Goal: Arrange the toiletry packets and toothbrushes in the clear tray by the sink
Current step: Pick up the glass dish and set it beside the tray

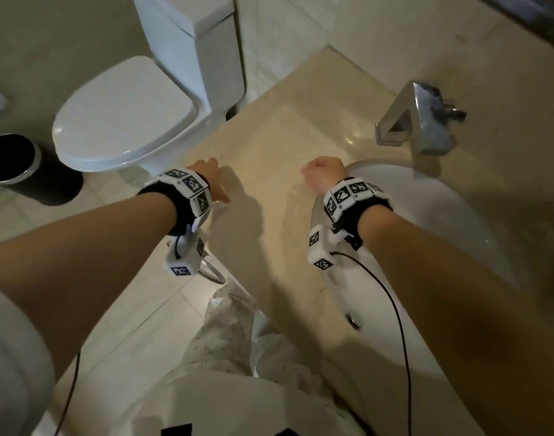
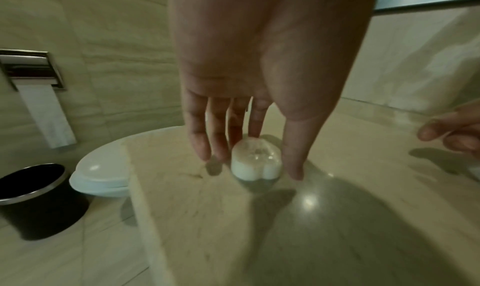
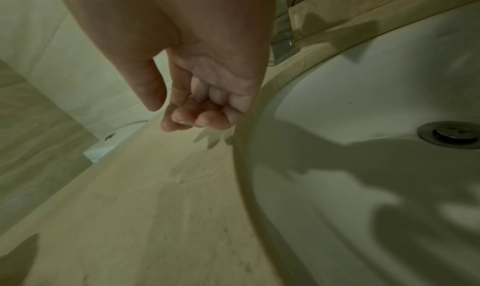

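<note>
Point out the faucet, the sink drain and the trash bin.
Faucet (image 1: 417,119): head view, on the spout's metal body.
Sink drain (image 3: 450,134): right wrist view, on the metal stopper.
Trash bin (image 2: 39,204): left wrist view, on its black side wall.

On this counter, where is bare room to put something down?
Bare counter lies between the left hand and right hand, and back toward the wall beside the faucet. It is tighter by the left hand, over a small round white object, and along the sink rim.

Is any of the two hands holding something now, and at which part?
Nothing is held. The left hand hangs open above a small white object; the right hand is empty.
</note>
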The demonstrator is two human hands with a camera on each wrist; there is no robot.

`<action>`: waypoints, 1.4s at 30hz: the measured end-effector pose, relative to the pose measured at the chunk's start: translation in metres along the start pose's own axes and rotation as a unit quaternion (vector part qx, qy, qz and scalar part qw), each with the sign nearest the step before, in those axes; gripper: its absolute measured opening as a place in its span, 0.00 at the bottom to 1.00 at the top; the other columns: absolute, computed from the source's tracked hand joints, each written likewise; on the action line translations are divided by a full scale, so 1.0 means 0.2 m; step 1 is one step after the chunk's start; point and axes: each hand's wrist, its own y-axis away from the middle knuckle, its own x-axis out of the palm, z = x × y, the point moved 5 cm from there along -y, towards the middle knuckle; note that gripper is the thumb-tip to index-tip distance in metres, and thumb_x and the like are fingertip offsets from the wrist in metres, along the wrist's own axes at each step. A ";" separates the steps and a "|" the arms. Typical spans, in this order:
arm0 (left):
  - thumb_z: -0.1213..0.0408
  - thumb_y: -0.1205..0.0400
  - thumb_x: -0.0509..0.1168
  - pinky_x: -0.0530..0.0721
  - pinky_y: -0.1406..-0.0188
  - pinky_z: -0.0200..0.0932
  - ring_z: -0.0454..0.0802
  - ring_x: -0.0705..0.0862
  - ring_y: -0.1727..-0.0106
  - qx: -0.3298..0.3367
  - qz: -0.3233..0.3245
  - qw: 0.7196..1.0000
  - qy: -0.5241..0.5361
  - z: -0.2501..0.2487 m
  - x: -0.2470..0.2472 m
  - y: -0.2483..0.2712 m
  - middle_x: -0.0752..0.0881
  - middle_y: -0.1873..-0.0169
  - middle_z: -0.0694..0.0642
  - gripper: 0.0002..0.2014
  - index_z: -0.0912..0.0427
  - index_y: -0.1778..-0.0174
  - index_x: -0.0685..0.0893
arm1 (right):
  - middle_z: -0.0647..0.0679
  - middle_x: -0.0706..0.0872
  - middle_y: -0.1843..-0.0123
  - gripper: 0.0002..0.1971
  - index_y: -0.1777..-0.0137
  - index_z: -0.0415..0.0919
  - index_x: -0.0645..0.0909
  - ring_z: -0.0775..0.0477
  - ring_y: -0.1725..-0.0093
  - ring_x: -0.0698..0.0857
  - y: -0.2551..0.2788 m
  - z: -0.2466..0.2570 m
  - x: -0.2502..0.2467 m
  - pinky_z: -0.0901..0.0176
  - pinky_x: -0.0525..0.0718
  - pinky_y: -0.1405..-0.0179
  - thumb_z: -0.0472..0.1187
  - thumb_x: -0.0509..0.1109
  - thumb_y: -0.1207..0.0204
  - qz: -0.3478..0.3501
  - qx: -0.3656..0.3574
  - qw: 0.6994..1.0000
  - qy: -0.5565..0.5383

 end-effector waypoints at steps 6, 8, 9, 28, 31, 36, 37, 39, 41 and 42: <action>0.56 0.28 0.73 0.78 0.52 0.51 0.62 0.80 0.49 0.038 -0.006 0.999 -0.004 -0.03 -0.01 -0.02 0.81 0.43 0.65 0.24 0.63 0.41 0.77 | 0.47 0.78 0.76 0.14 0.72 0.41 0.77 0.51 0.79 0.71 -0.02 -0.02 0.01 0.62 0.70 0.78 0.34 0.65 0.24 -0.002 -0.001 1.000 -0.003; 0.56 0.27 0.72 0.77 0.54 0.49 0.62 0.80 0.48 0.054 -0.003 0.998 0.012 -0.09 -0.03 -0.02 0.82 0.44 0.65 0.21 0.63 0.42 0.78 | 0.47 0.78 0.76 0.14 0.72 0.41 0.77 0.53 0.82 0.71 -0.02 -0.04 -0.02 0.64 0.70 0.81 0.33 0.64 0.23 -0.007 0.003 1.000 -0.012; 0.57 0.27 0.71 0.76 0.54 0.48 0.62 0.81 0.46 0.062 0.002 0.998 0.014 -0.13 -0.03 -0.02 0.82 0.44 0.65 0.21 0.63 0.41 0.78 | 0.47 0.78 0.76 0.14 0.71 0.42 0.77 0.54 0.82 0.71 -0.02 -0.05 -0.05 0.65 0.70 0.82 0.33 0.64 0.23 -0.010 0.005 1.000 -0.016; 0.62 0.26 0.70 0.75 0.44 0.43 0.60 0.79 0.39 0.496 0.127 0.853 -0.102 -2.13 0.33 0.64 0.81 0.39 0.62 0.21 0.61 0.38 0.78 | 0.49 0.77 0.70 0.07 0.59 0.39 0.77 0.56 0.74 0.74 0.74 -1.01 -1.50 0.76 0.71 0.88 0.34 0.61 0.19 -0.235 0.187 0.950 -0.086; 0.61 0.27 0.70 0.77 0.46 0.46 0.60 0.81 0.43 0.516 0.092 0.848 -0.082 -2.35 0.38 0.71 0.82 0.42 0.63 0.19 0.61 0.41 0.79 | 0.50 0.78 0.71 0.06 0.58 0.41 0.79 0.56 0.73 0.75 0.90 -1.17 -1.65 0.73 0.73 0.83 0.35 0.62 0.20 -0.292 0.204 0.930 -0.095; 0.59 0.27 0.68 0.77 0.44 0.48 0.62 0.80 0.40 0.505 0.017 0.861 -0.050 -2.61 0.40 0.71 0.77 0.37 0.61 0.21 0.58 0.38 0.77 | 0.50 0.81 0.72 0.09 0.49 0.43 0.85 0.55 0.73 0.76 1.01 -1.32 -1.79 0.66 0.76 0.71 0.38 0.63 0.21 -0.360 0.190 0.905 -0.126; 0.59 0.27 0.69 0.77 0.42 0.48 0.62 0.79 0.38 0.500 0.010 0.865 -0.044 -2.65 0.40 0.70 0.74 0.35 0.61 0.22 0.58 0.37 0.76 | 0.51 0.80 0.72 0.09 0.50 0.41 0.85 0.55 0.73 0.76 1.03 -1.34 -1.81 0.65 0.76 0.70 0.39 0.63 0.20 -0.373 0.190 0.899 -0.131; 0.61 0.27 0.69 0.75 0.37 0.51 0.63 0.76 0.35 0.493 0.000 0.869 -0.036 -2.73 0.42 0.66 0.72 0.33 0.62 0.24 0.58 0.35 0.75 | 0.51 0.80 0.72 0.08 0.54 0.41 0.84 0.56 0.73 0.76 1.05 -1.38 -1.84 0.64 0.77 0.68 0.40 0.63 0.20 -0.396 0.193 0.886 -0.145; 0.62 0.27 0.68 0.75 0.33 0.54 0.65 0.75 0.33 0.483 -0.018 0.875 -0.041 -2.79 0.42 0.62 0.71 0.32 0.63 0.25 0.58 0.33 0.74 | 0.52 0.80 0.72 0.07 0.54 0.40 0.82 0.56 0.72 0.76 1.06 -1.41 -1.85 0.61 0.77 0.64 0.41 0.64 0.20 -0.406 0.193 0.881 -0.149; 0.61 0.26 0.67 0.74 0.32 0.55 0.66 0.74 0.33 0.474 -0.028 0.879 -0.053 -2.81 0.43 0.60 0.71 0.33 0.63 0.26 0.57 0.32 0.73 | 0.52 0.80 0.72 0.07 0.54 0.40 0.82 0.56 0.72 0.76 1.06 -1.42 -1.86 0.60 0.78 0.62 0.41 0.64 0.20 -0.407 0.192 0.880 -0.152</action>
